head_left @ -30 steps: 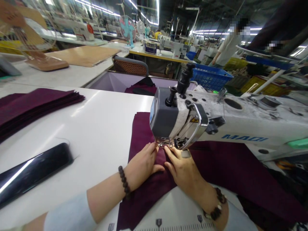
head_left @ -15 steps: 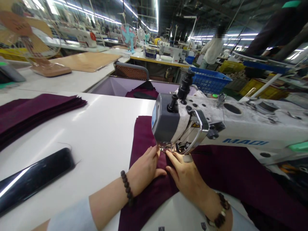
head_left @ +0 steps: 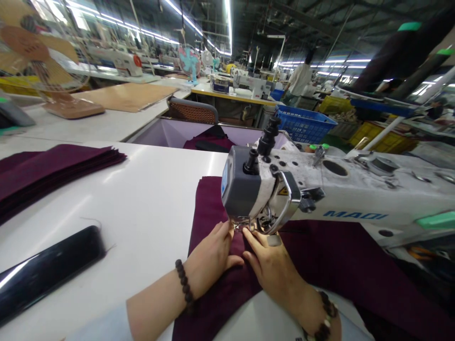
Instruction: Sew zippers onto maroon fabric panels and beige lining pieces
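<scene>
Dark maroon fabric (head_left: 209, 203) lies across the white table and runs under the head of a sewing machine (head_left: 245, 189). My left hand (head_left: 213, 255) rests flat on the cloth, left of the presser foot (head_left: 239, 228), its thumb stretched out to the right. On the other side, my right hand (head_left: 275, 260) presses the same cloth with fingers extended close to the foot. A ring shows on one of its fingers. Neither hand grips anything. The needle point is too small to make out, and the machine head hides part of the fabric.
A stack of maroon fabric pieces (head_left: 53, 170) lies at the left. Nearer me is a glossy black, long object (head_left: 50, 270). An orange fan (head_left: 46, 61) stands at the back left. Behind the machine are a blue crate (head_left: 302, 124) and a person in white (head_left: 300, 78).
The whole view has shifted slightly, with the scene sitting a little lower and to the left. Both hands stay on the fabric by the presser foot in nearly the same pose.
</scene>
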Demonstrator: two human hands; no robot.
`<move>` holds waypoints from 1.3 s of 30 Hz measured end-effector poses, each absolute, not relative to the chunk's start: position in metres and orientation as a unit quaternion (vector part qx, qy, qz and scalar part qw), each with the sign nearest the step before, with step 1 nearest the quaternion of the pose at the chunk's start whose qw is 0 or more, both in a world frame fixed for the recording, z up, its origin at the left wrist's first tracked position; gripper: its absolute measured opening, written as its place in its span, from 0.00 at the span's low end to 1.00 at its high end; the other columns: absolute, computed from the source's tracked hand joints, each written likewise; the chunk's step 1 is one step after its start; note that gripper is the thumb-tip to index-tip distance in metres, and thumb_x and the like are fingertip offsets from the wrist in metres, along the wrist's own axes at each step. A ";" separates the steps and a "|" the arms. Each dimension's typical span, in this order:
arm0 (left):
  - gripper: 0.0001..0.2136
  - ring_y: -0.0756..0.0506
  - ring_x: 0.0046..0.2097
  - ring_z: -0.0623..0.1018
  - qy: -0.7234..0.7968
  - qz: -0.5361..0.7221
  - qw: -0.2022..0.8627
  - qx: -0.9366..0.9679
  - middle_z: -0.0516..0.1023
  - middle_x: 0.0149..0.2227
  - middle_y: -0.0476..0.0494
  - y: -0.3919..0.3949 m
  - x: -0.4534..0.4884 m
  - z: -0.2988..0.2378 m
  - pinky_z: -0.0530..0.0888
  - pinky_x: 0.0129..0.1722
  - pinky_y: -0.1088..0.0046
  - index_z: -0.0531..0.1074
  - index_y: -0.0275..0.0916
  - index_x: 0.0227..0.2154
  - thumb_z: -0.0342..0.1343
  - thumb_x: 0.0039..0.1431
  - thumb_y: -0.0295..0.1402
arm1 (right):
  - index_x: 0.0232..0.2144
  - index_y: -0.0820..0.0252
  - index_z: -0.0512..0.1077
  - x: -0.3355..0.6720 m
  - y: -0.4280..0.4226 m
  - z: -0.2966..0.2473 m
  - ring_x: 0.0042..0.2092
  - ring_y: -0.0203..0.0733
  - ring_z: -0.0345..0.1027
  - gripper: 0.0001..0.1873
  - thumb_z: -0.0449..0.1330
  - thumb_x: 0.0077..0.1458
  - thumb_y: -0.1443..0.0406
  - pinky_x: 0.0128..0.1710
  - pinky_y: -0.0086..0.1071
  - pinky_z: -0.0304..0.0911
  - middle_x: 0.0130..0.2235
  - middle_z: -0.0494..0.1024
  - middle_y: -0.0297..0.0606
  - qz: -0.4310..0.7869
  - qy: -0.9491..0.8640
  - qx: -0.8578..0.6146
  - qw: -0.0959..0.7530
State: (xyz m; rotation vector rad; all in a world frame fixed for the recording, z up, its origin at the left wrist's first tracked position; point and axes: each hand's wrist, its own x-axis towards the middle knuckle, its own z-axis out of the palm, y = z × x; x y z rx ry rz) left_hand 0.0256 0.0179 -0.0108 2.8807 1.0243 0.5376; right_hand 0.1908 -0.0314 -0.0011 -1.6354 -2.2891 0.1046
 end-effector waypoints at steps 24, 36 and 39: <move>0.28 0.36 0.47 0.70 0.344 0.124 0.046 0.930 0.70 0.47 0.28 0.032 0.025 -0.001 0.69 0.48 0.61 0.68 0.24 0.43 0.59 0.47 0.45 | 0.51 0.59 0.65 0.187 -0.023 -0.001 0.52 0.50 0.60 0.19 0.53 0.56 0.66 0.53 0.47 0.55 0.50 0.69 0.43 0.013 -0.788 -0.600 0.139; 0.22 0.41 0.50 0.70 0.284 0.122 0.025 0.951 0.68 0.50 0.34 0.046 0.012 -0.002 0.67 0.52 0.67 0.67 0.31 0.45 0.56 0.54 0.43 | 0.41 0.65 0.70 0.217 -0.016 0.052 0.44 0.50 0.68 0.16 0.55 0.56 0.59 0.44 0.43 0.61 0.42 0.74 0.49 0.053 -0.812 -0.581 -0.017; 0.14 0.43 0.50 0.70 0.254 0.117 0.030 0.959 0.69 0.50 0.38 0.051 0.004 0.003 0.67 0.53 0.69 0.69 0.33 0.43 0.53 0.58 0.36 | 0.41 0.65 0.71 0.215 -0.022 0.080 0.38 0.47 0.71 0.12 0.53 0.57 0.66 0.37 0.36 0.64 0.37 0.76 0.46 0.123 -0.821 -0.554 -0.069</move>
